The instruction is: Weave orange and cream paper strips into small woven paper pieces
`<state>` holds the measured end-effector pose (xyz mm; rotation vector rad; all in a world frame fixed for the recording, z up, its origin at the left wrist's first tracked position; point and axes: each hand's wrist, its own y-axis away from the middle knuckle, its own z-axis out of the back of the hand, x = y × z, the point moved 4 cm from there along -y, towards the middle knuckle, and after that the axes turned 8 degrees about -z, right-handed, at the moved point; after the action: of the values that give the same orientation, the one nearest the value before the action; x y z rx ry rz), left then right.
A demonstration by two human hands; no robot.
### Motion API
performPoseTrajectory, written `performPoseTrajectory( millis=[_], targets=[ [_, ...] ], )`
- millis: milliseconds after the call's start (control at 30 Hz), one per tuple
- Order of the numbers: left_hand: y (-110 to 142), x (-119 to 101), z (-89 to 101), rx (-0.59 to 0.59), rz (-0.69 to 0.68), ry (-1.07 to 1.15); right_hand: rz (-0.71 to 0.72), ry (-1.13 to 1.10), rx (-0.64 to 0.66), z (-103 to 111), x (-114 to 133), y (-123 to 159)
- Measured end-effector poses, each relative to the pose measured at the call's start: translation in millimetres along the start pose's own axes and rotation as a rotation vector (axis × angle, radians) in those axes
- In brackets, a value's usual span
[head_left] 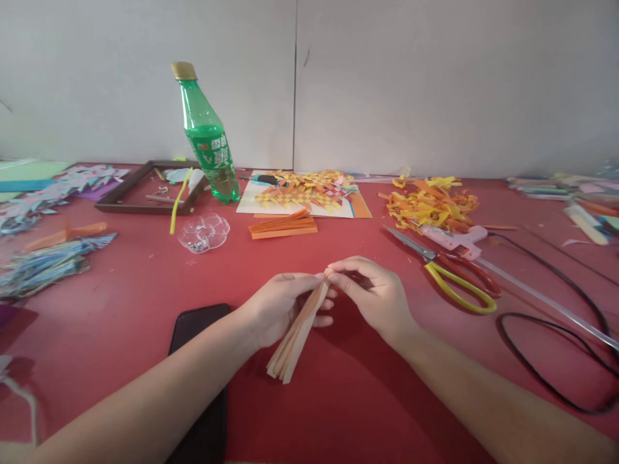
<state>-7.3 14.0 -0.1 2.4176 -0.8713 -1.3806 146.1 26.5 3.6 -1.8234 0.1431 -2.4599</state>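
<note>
A bundle of pale peach paper strips (300, 336) hangs at a slant over the front of the table, its loose ends fanned toward me. My left hand (285, 306) is closed round the upper part of the bundle, thumb on top and fingertips showing behind it. At the top end, my right hand (374, 293) pinches the strips between thumb and fingertips, touching the left thumb. Beyond the hands lies a stack of folded orange paper strips (284, 227). Scissors (442, 267) with red and yellow handles rest right of my right hand.
A black phone (200, 386) lies under my left forearm. Farther back are a clear flower-shaped dish (204, 233), a green bottle (209, 138), a dark frame (140, 207), woven paper pieces (309, 191) and orange-yellow scraps (432, 203). A pink glue gun (454, 238) trails a black cord (532, 377) at right.
</note>
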Motion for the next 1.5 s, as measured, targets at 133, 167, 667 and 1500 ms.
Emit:
performPoseTrajectory(
  millis=[133,167,667,1500],
  targets=[
    [0,1,1.5,0.012,0.003,-0.007,0.0,-0.017,0.015,0,-1,1],
    [1,1,1.3,0.012,0.005,-0.006,0.001,-0.018,0.015,0,-1,0],
    [2,-2,-1.1,0.003,-0.038,-0.128,-0.093,-0.006,0.178,-2,-1,-5],
    [9,-7,-8.9,0.157,-0.148,-0.801,-0.263,-0.36,0.003,4,-22,-13]
  ],
)
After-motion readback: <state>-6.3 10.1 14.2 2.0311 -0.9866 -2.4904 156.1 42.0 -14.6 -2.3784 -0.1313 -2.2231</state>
